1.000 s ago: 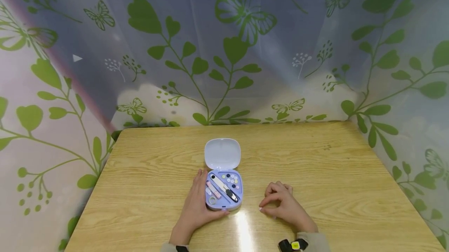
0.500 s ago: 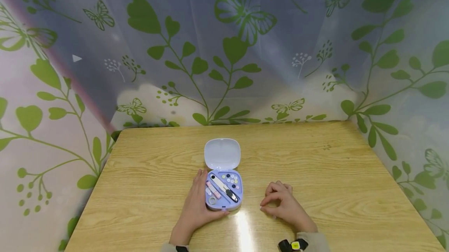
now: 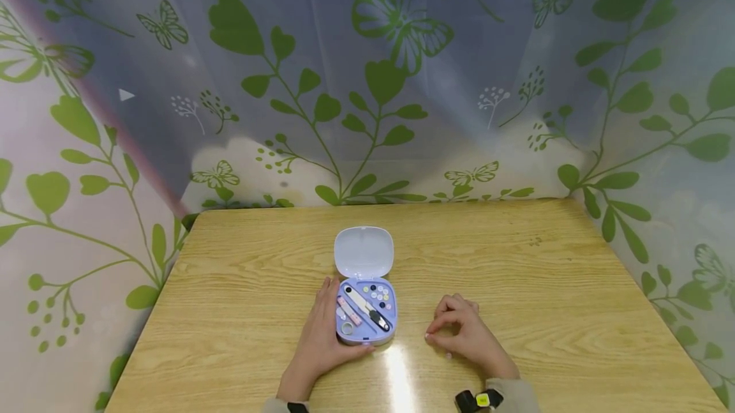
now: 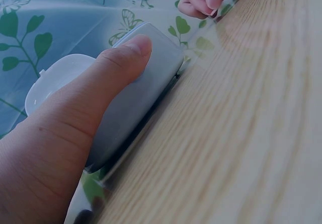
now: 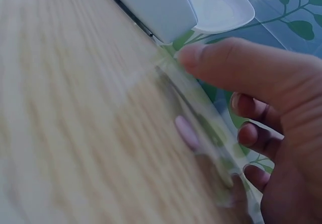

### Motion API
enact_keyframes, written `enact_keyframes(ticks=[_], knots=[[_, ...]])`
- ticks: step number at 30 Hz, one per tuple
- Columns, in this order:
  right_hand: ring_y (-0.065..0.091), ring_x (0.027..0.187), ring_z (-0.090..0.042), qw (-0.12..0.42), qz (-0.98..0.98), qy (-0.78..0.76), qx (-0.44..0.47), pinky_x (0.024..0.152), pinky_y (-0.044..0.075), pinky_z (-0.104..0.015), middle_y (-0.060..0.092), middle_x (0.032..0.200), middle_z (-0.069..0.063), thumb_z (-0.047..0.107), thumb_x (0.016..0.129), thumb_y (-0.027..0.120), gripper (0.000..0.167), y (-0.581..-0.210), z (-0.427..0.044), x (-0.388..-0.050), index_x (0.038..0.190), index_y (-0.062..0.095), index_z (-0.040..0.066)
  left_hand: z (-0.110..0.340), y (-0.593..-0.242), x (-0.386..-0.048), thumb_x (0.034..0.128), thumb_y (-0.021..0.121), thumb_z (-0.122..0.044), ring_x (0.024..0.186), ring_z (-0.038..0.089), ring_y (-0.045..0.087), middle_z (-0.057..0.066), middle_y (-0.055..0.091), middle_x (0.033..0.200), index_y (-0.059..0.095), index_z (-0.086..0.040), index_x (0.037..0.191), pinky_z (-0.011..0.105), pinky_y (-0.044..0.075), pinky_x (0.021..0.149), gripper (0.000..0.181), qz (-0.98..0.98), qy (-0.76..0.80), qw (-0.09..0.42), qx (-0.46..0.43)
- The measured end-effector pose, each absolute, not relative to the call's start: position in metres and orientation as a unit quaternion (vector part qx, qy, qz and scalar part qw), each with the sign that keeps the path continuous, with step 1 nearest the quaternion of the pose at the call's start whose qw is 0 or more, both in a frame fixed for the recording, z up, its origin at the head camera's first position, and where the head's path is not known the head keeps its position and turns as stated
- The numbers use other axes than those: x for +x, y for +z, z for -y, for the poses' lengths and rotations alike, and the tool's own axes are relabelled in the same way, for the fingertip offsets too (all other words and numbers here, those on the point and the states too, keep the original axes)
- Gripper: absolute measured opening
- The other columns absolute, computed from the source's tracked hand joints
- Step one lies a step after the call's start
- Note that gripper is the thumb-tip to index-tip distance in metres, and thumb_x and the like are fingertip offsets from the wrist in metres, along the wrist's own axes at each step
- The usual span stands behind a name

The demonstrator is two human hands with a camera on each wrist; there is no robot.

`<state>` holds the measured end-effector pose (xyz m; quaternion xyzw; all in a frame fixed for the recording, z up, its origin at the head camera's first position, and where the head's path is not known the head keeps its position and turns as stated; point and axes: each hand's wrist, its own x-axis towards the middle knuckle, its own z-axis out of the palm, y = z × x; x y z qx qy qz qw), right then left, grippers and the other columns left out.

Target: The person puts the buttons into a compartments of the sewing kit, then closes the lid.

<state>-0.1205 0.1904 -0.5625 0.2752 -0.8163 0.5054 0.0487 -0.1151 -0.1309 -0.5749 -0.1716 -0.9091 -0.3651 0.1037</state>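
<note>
Wood-grain table (image 3: 247, 253), 1; leaf-print fabric (image 3: 436, 138) behind and at 2 sides. Lilac box (image 3: 362, 334), 1, lid (image 3: 364, 251) up, stands mid-table; left hand (image 3: 323, 338) clasps it. Right hand (image 3: 467, 337): thumb and forefinger tips meet; contents indiscernible.

Leafy butterfly backdrop (image 3: 367, 100), wooden table (image 3: 422, 272), glare (image 3: 399, 378)

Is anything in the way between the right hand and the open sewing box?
Nothing I can see: only tabletop lies between the right hand and the sewing box. The lid is tipped back on the far side, out of the way.
</note>
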Motion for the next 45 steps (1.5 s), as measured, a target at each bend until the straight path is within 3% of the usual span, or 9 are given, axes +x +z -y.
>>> enact_keyframes(ticks=[13, 30, 38, 45], knots=[[0.044, 0.076, -0.021, 0.085, 0.801, 0.519, 0.285, 0.081, 0.019, -0.033, 0.052, 0.076, -0.007, -0.011, 0.063, 0.085, 0.023, -0.531, -0.178, -0.116, 0.075, 0.075, 0.007, 0.131, -0.576, -0.115, 0.0566, 0.077, -0.079, 0.150, 0.033, 0.016, 0.018, 0.022, 0.162, 0.017, -0.007, 0.159, 0.056, 0.022, 0.118, 0.139, 0.908, -0.365, 0.109, -0.173], [0.046, 0.078, -0.022, 0.126, 0.808, 0.474, 0.325, 0.078, 0.023, -0.031, 0.052, 0.076, -0.006, -0.011, 0.061, 0.086, 0.025, -0.500, -0.160, -0.128, 0.074, 0.075, 0.007, 0.130, -0.572, -0.114, 0.0556, 0.083, -0.073, 0.149, 0.035, 0.017, 0.019, 0.023, 0.161, 0.018, -0.006, 0.158, 0.057, 0.023, 0.117, 0.139, 0.908, -0.371, 0.102, -0.170], [0.047, 0.084, -0.013, 0.125, 0.811, 0.463, 0.336, 0.083, 0.026, -0.039, 0.054, 0.081, 0.008, 0.003, 0.066, 0.089, 0.026, -0.531, -0.158, -0.153, 0.079, 0.078, 0.022, 0.130, -0.573, -0.114, 0.0566, 0.080, -0.076, 0.149, 0.036, 0.018, 0.020, 0.022, 0.161, 0.019, -0.005, 0.158, 0.057, 0.023, 0.117, 0.138, 0.909, -0.366, 0.106, -0.171], [0.048, 0.086, -0.009, 0.099, 0.815, 0.452, 0.349, 0.083, 0.026, -0.038, 0.054, 0.083, 0.013, 0.007, 0.067, 0.089, 0.025, -0.528, -0.147, -0.162, 0.078, 0.077, 0.026, 0.130, -0.574, -0.115, 0.0555, 0.081, -0.075, 0.147, 0.039, 0.020, 0.021, 0.025, 0.160, 0.020, -0.002, 0.157, 0.059, 0.026, 0.115, 0.139, 0.909, -0.356, 0.124, -0.181]])
